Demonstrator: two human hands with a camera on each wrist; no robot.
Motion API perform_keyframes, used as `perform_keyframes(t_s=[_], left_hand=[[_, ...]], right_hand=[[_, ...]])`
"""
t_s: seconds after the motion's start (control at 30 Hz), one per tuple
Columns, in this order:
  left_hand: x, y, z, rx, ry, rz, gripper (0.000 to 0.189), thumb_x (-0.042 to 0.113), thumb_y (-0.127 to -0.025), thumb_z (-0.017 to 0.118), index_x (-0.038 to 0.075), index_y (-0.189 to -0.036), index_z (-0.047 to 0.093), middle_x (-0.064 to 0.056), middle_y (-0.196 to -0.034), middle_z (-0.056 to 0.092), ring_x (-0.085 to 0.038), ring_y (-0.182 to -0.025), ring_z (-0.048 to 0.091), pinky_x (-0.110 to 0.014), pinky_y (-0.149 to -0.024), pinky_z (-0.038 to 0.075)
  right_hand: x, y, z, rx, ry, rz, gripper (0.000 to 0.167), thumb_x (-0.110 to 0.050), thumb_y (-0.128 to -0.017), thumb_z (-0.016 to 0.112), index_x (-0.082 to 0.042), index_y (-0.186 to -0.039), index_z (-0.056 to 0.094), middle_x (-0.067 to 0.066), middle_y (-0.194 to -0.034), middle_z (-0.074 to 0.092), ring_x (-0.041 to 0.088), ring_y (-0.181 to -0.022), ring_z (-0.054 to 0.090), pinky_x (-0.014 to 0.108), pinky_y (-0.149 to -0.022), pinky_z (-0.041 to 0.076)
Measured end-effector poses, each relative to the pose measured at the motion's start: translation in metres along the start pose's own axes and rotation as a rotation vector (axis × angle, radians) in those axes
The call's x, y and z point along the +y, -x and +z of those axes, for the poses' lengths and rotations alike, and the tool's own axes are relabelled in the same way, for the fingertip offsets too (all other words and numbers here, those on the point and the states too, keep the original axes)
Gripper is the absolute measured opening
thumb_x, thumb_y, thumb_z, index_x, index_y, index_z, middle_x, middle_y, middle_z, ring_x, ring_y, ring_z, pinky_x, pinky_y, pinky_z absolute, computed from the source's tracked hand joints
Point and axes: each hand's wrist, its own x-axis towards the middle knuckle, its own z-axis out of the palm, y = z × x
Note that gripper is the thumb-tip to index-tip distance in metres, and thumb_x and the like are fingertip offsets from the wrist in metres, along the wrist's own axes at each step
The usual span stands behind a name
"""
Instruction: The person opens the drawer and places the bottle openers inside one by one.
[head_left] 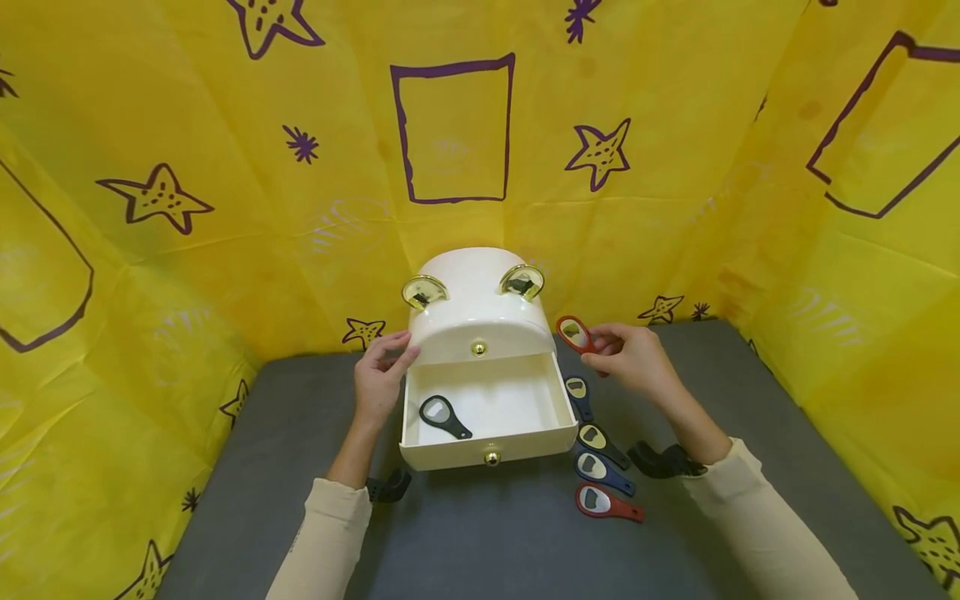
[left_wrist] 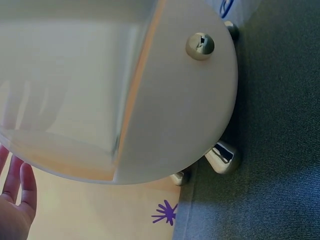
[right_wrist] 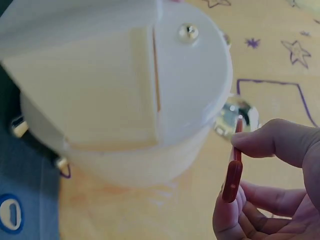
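Note:
A cream cabinet (head_left: 480, 292) with gold ear-like trims and gold knobs stands on the table, its lower drawer (head_left: 489, 448) pulled out. Inside that drawer lies a black bottle opener (head_left: 444, 417). My left hand (head_left: 381, 379) rests its fingertips against the cabinet's left side, fingers loosely bent; the left wrist view shows only part of this hand (left_wrist: 17, 200). To the right of the cabinet, my right hand (head_left: 633, 358) pinches a red bottle opener (head_left: 573, 333) between thumb and fingers, held above the table. The right wrist view shows this opener (right_wrist: 232, 180) edge-on.
Along the drawer's right side lie a dark blue opener (head_left: 578, 398), a black opener (head_left: 603, 443), a blue opener (head_left: 604, 473) and another red opener (head_left: 609, 503). Yellow cloth walls (head_left: 337, 233) with purple drawings surround the grey table (head_left: 487, 533).

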Motion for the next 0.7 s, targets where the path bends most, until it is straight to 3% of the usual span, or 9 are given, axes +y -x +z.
perform_keyframes(t_s=[0.43, 0.7], left_hand=[[-0.002, 0.0, 0.0, 0.0, 0.002, 0.014, 0.025, -0.002, -0.083, 0.073, -0.014, -0.104, 0.068, -0.03, -0.116, 0.062, 0.002, -0.101, 0.058, -0.01, -0.074, 0.052], [-0.005, 0.0, 0.0, 0.006, 0.016, 0.026, 0.025, -0.003, -0.082, 0.073, -0.014, -0.103, 0.068, -0.031, -0.115, 0.062, 0.003, -0.101, 0.059, -0.009, -0.073, 0.051]], right_hand=[[-0.033, -0.004, 0.015, -0.007, -0.015, -0.159, 0.038, -0.008, -0.078, 0.077, 0.008, -0.111, 0.067, 0.018, -0.088, 0.069, 0.022, -0.076, 0.063, 0.017, -0.064, 0.051], [-0.057, -0.005, 0.027, -0.083, -0.082, -0.217, 0.035, -0.004, -0.077, 0.077, 0.008, -0.108, 0.068, 0.016, -0.085, 0.067, 0.019, -0.074, 0.06, 0.018, -0.06, 0.053]])
